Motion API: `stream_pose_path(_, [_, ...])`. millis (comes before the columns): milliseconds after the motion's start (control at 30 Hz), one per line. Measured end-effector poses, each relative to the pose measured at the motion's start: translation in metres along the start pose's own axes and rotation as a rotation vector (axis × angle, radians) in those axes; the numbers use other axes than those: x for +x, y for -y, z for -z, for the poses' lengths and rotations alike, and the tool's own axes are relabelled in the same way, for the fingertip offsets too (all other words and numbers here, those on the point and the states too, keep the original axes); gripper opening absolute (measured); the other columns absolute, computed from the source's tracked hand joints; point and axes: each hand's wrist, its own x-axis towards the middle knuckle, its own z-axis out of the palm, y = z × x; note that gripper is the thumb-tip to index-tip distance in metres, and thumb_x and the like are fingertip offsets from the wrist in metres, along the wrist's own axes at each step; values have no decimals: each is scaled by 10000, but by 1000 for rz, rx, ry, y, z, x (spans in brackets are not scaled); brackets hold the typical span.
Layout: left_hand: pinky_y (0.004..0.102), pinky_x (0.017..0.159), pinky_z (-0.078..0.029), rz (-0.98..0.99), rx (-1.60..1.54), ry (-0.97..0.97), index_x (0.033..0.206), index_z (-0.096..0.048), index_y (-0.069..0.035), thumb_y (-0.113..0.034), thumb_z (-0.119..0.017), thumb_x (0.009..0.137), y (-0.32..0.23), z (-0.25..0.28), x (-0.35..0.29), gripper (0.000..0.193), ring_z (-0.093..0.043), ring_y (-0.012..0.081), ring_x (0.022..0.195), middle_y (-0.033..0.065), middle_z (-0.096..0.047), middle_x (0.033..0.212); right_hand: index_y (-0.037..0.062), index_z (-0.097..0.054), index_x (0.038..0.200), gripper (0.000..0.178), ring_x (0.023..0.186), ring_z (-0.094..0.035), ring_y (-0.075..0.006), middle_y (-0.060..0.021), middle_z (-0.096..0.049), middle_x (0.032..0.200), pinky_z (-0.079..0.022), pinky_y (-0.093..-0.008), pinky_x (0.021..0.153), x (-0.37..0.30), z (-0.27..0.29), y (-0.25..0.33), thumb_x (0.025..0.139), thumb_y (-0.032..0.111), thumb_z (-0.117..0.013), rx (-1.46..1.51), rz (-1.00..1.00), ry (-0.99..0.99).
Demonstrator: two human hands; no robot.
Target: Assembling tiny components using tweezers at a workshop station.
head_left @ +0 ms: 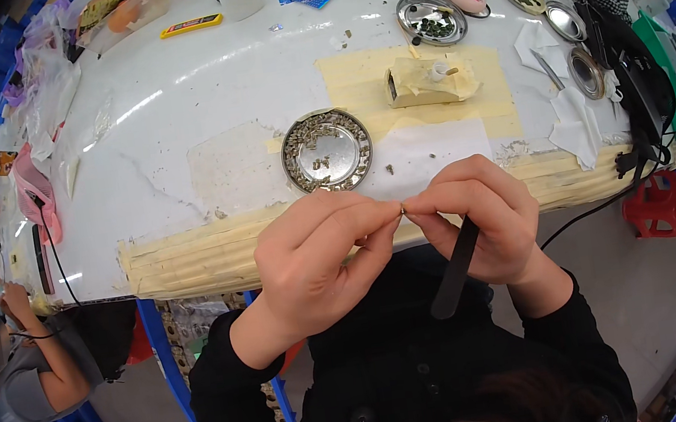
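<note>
Nearest the body, a long, flat black tool with a rounded end [454, 277] slants down out of the right hand [482, 221], its upper part hidden by the fingers; whether it is a pair of tweezers I cannot tell. Beside it the left hand [313, 249] comes in, and the two meet tip to tip, thumb and forefinger of each pinching one tiny brownish-grey piece [403, 210] just in front of the cream, tape-padded front edge [214, 250] of the white counter [148, 151]. The piece is too small to read its shape, so a light, even pinch seems wise: hard pressure could flick it away, and it looks easy to lose off the near edge. Working a little farther in, above the sheet of plain white paper [453, 141], would likely make a dropped piece easier to spot. The tool is best kept tucked clear of the fingertips, as here. Beyond the hands, a shallow round silver metal dish [326, 151] holds many small greyish pieces, crowded mostly along its rim, and a stray one [389, 169] lies just beside it. Farther back sits a cream, tape-wrapped rectangular block [428, 82], and behind that a round metal tray of dark green bits [432, 18].
</note>
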Motion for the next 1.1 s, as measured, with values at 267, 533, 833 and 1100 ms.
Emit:
stream_pose_path(267, [212, 545, -465, 256, -259, 136, 873, -679, 16, 29, -695, 791, 7, 4, -9, 85, -604, 107, 606, 76, -654, 752, 10, -655, 907, 365, 600, -587, -177, -59, -584, 765, -444, -278, 478, -7, -2, -5, 548, -46, -686, -45, 92, 41])
stream_pose_path(533, [193, 617, -479, 784, -749, 210, 898, -665, 29, -32, -661, 862, 6, 10, -10, 71, -594, 41, 689, 13, -656, 806, 10, -668, 927, 381, 579, -586, -169, -48, -585, 757, -441, -274, 472, -7, -1, -10, 549, -30, -687, -11, 111, 82])
stream_pose_path(833, [200, 597, -455, 439, -76, 131, 829, -665, 25, -33, -664, 817, 44, 26, 43, 59, -583, 61, 644, 32, -649, 723, 1, -641, 921, 64, 621, -479, -37, 1, -610, 755, -365, -199, 550, -16, 10, -13, 871, 33, -663, 705, -672, -86])
stream_pose_path(1100, [309, 661, -519, 423, 350, 377, 858, -672, 43, -52, -630, 798, 78, 23, 91, 120, -650, 218, 660, 142, -676, 742, -18, -634, 994, 147, 734, -549, -51, -15, -617, 825, -413, -196, 636, -16, 23, -15, 936, 114, -602, 933, -850, -82])
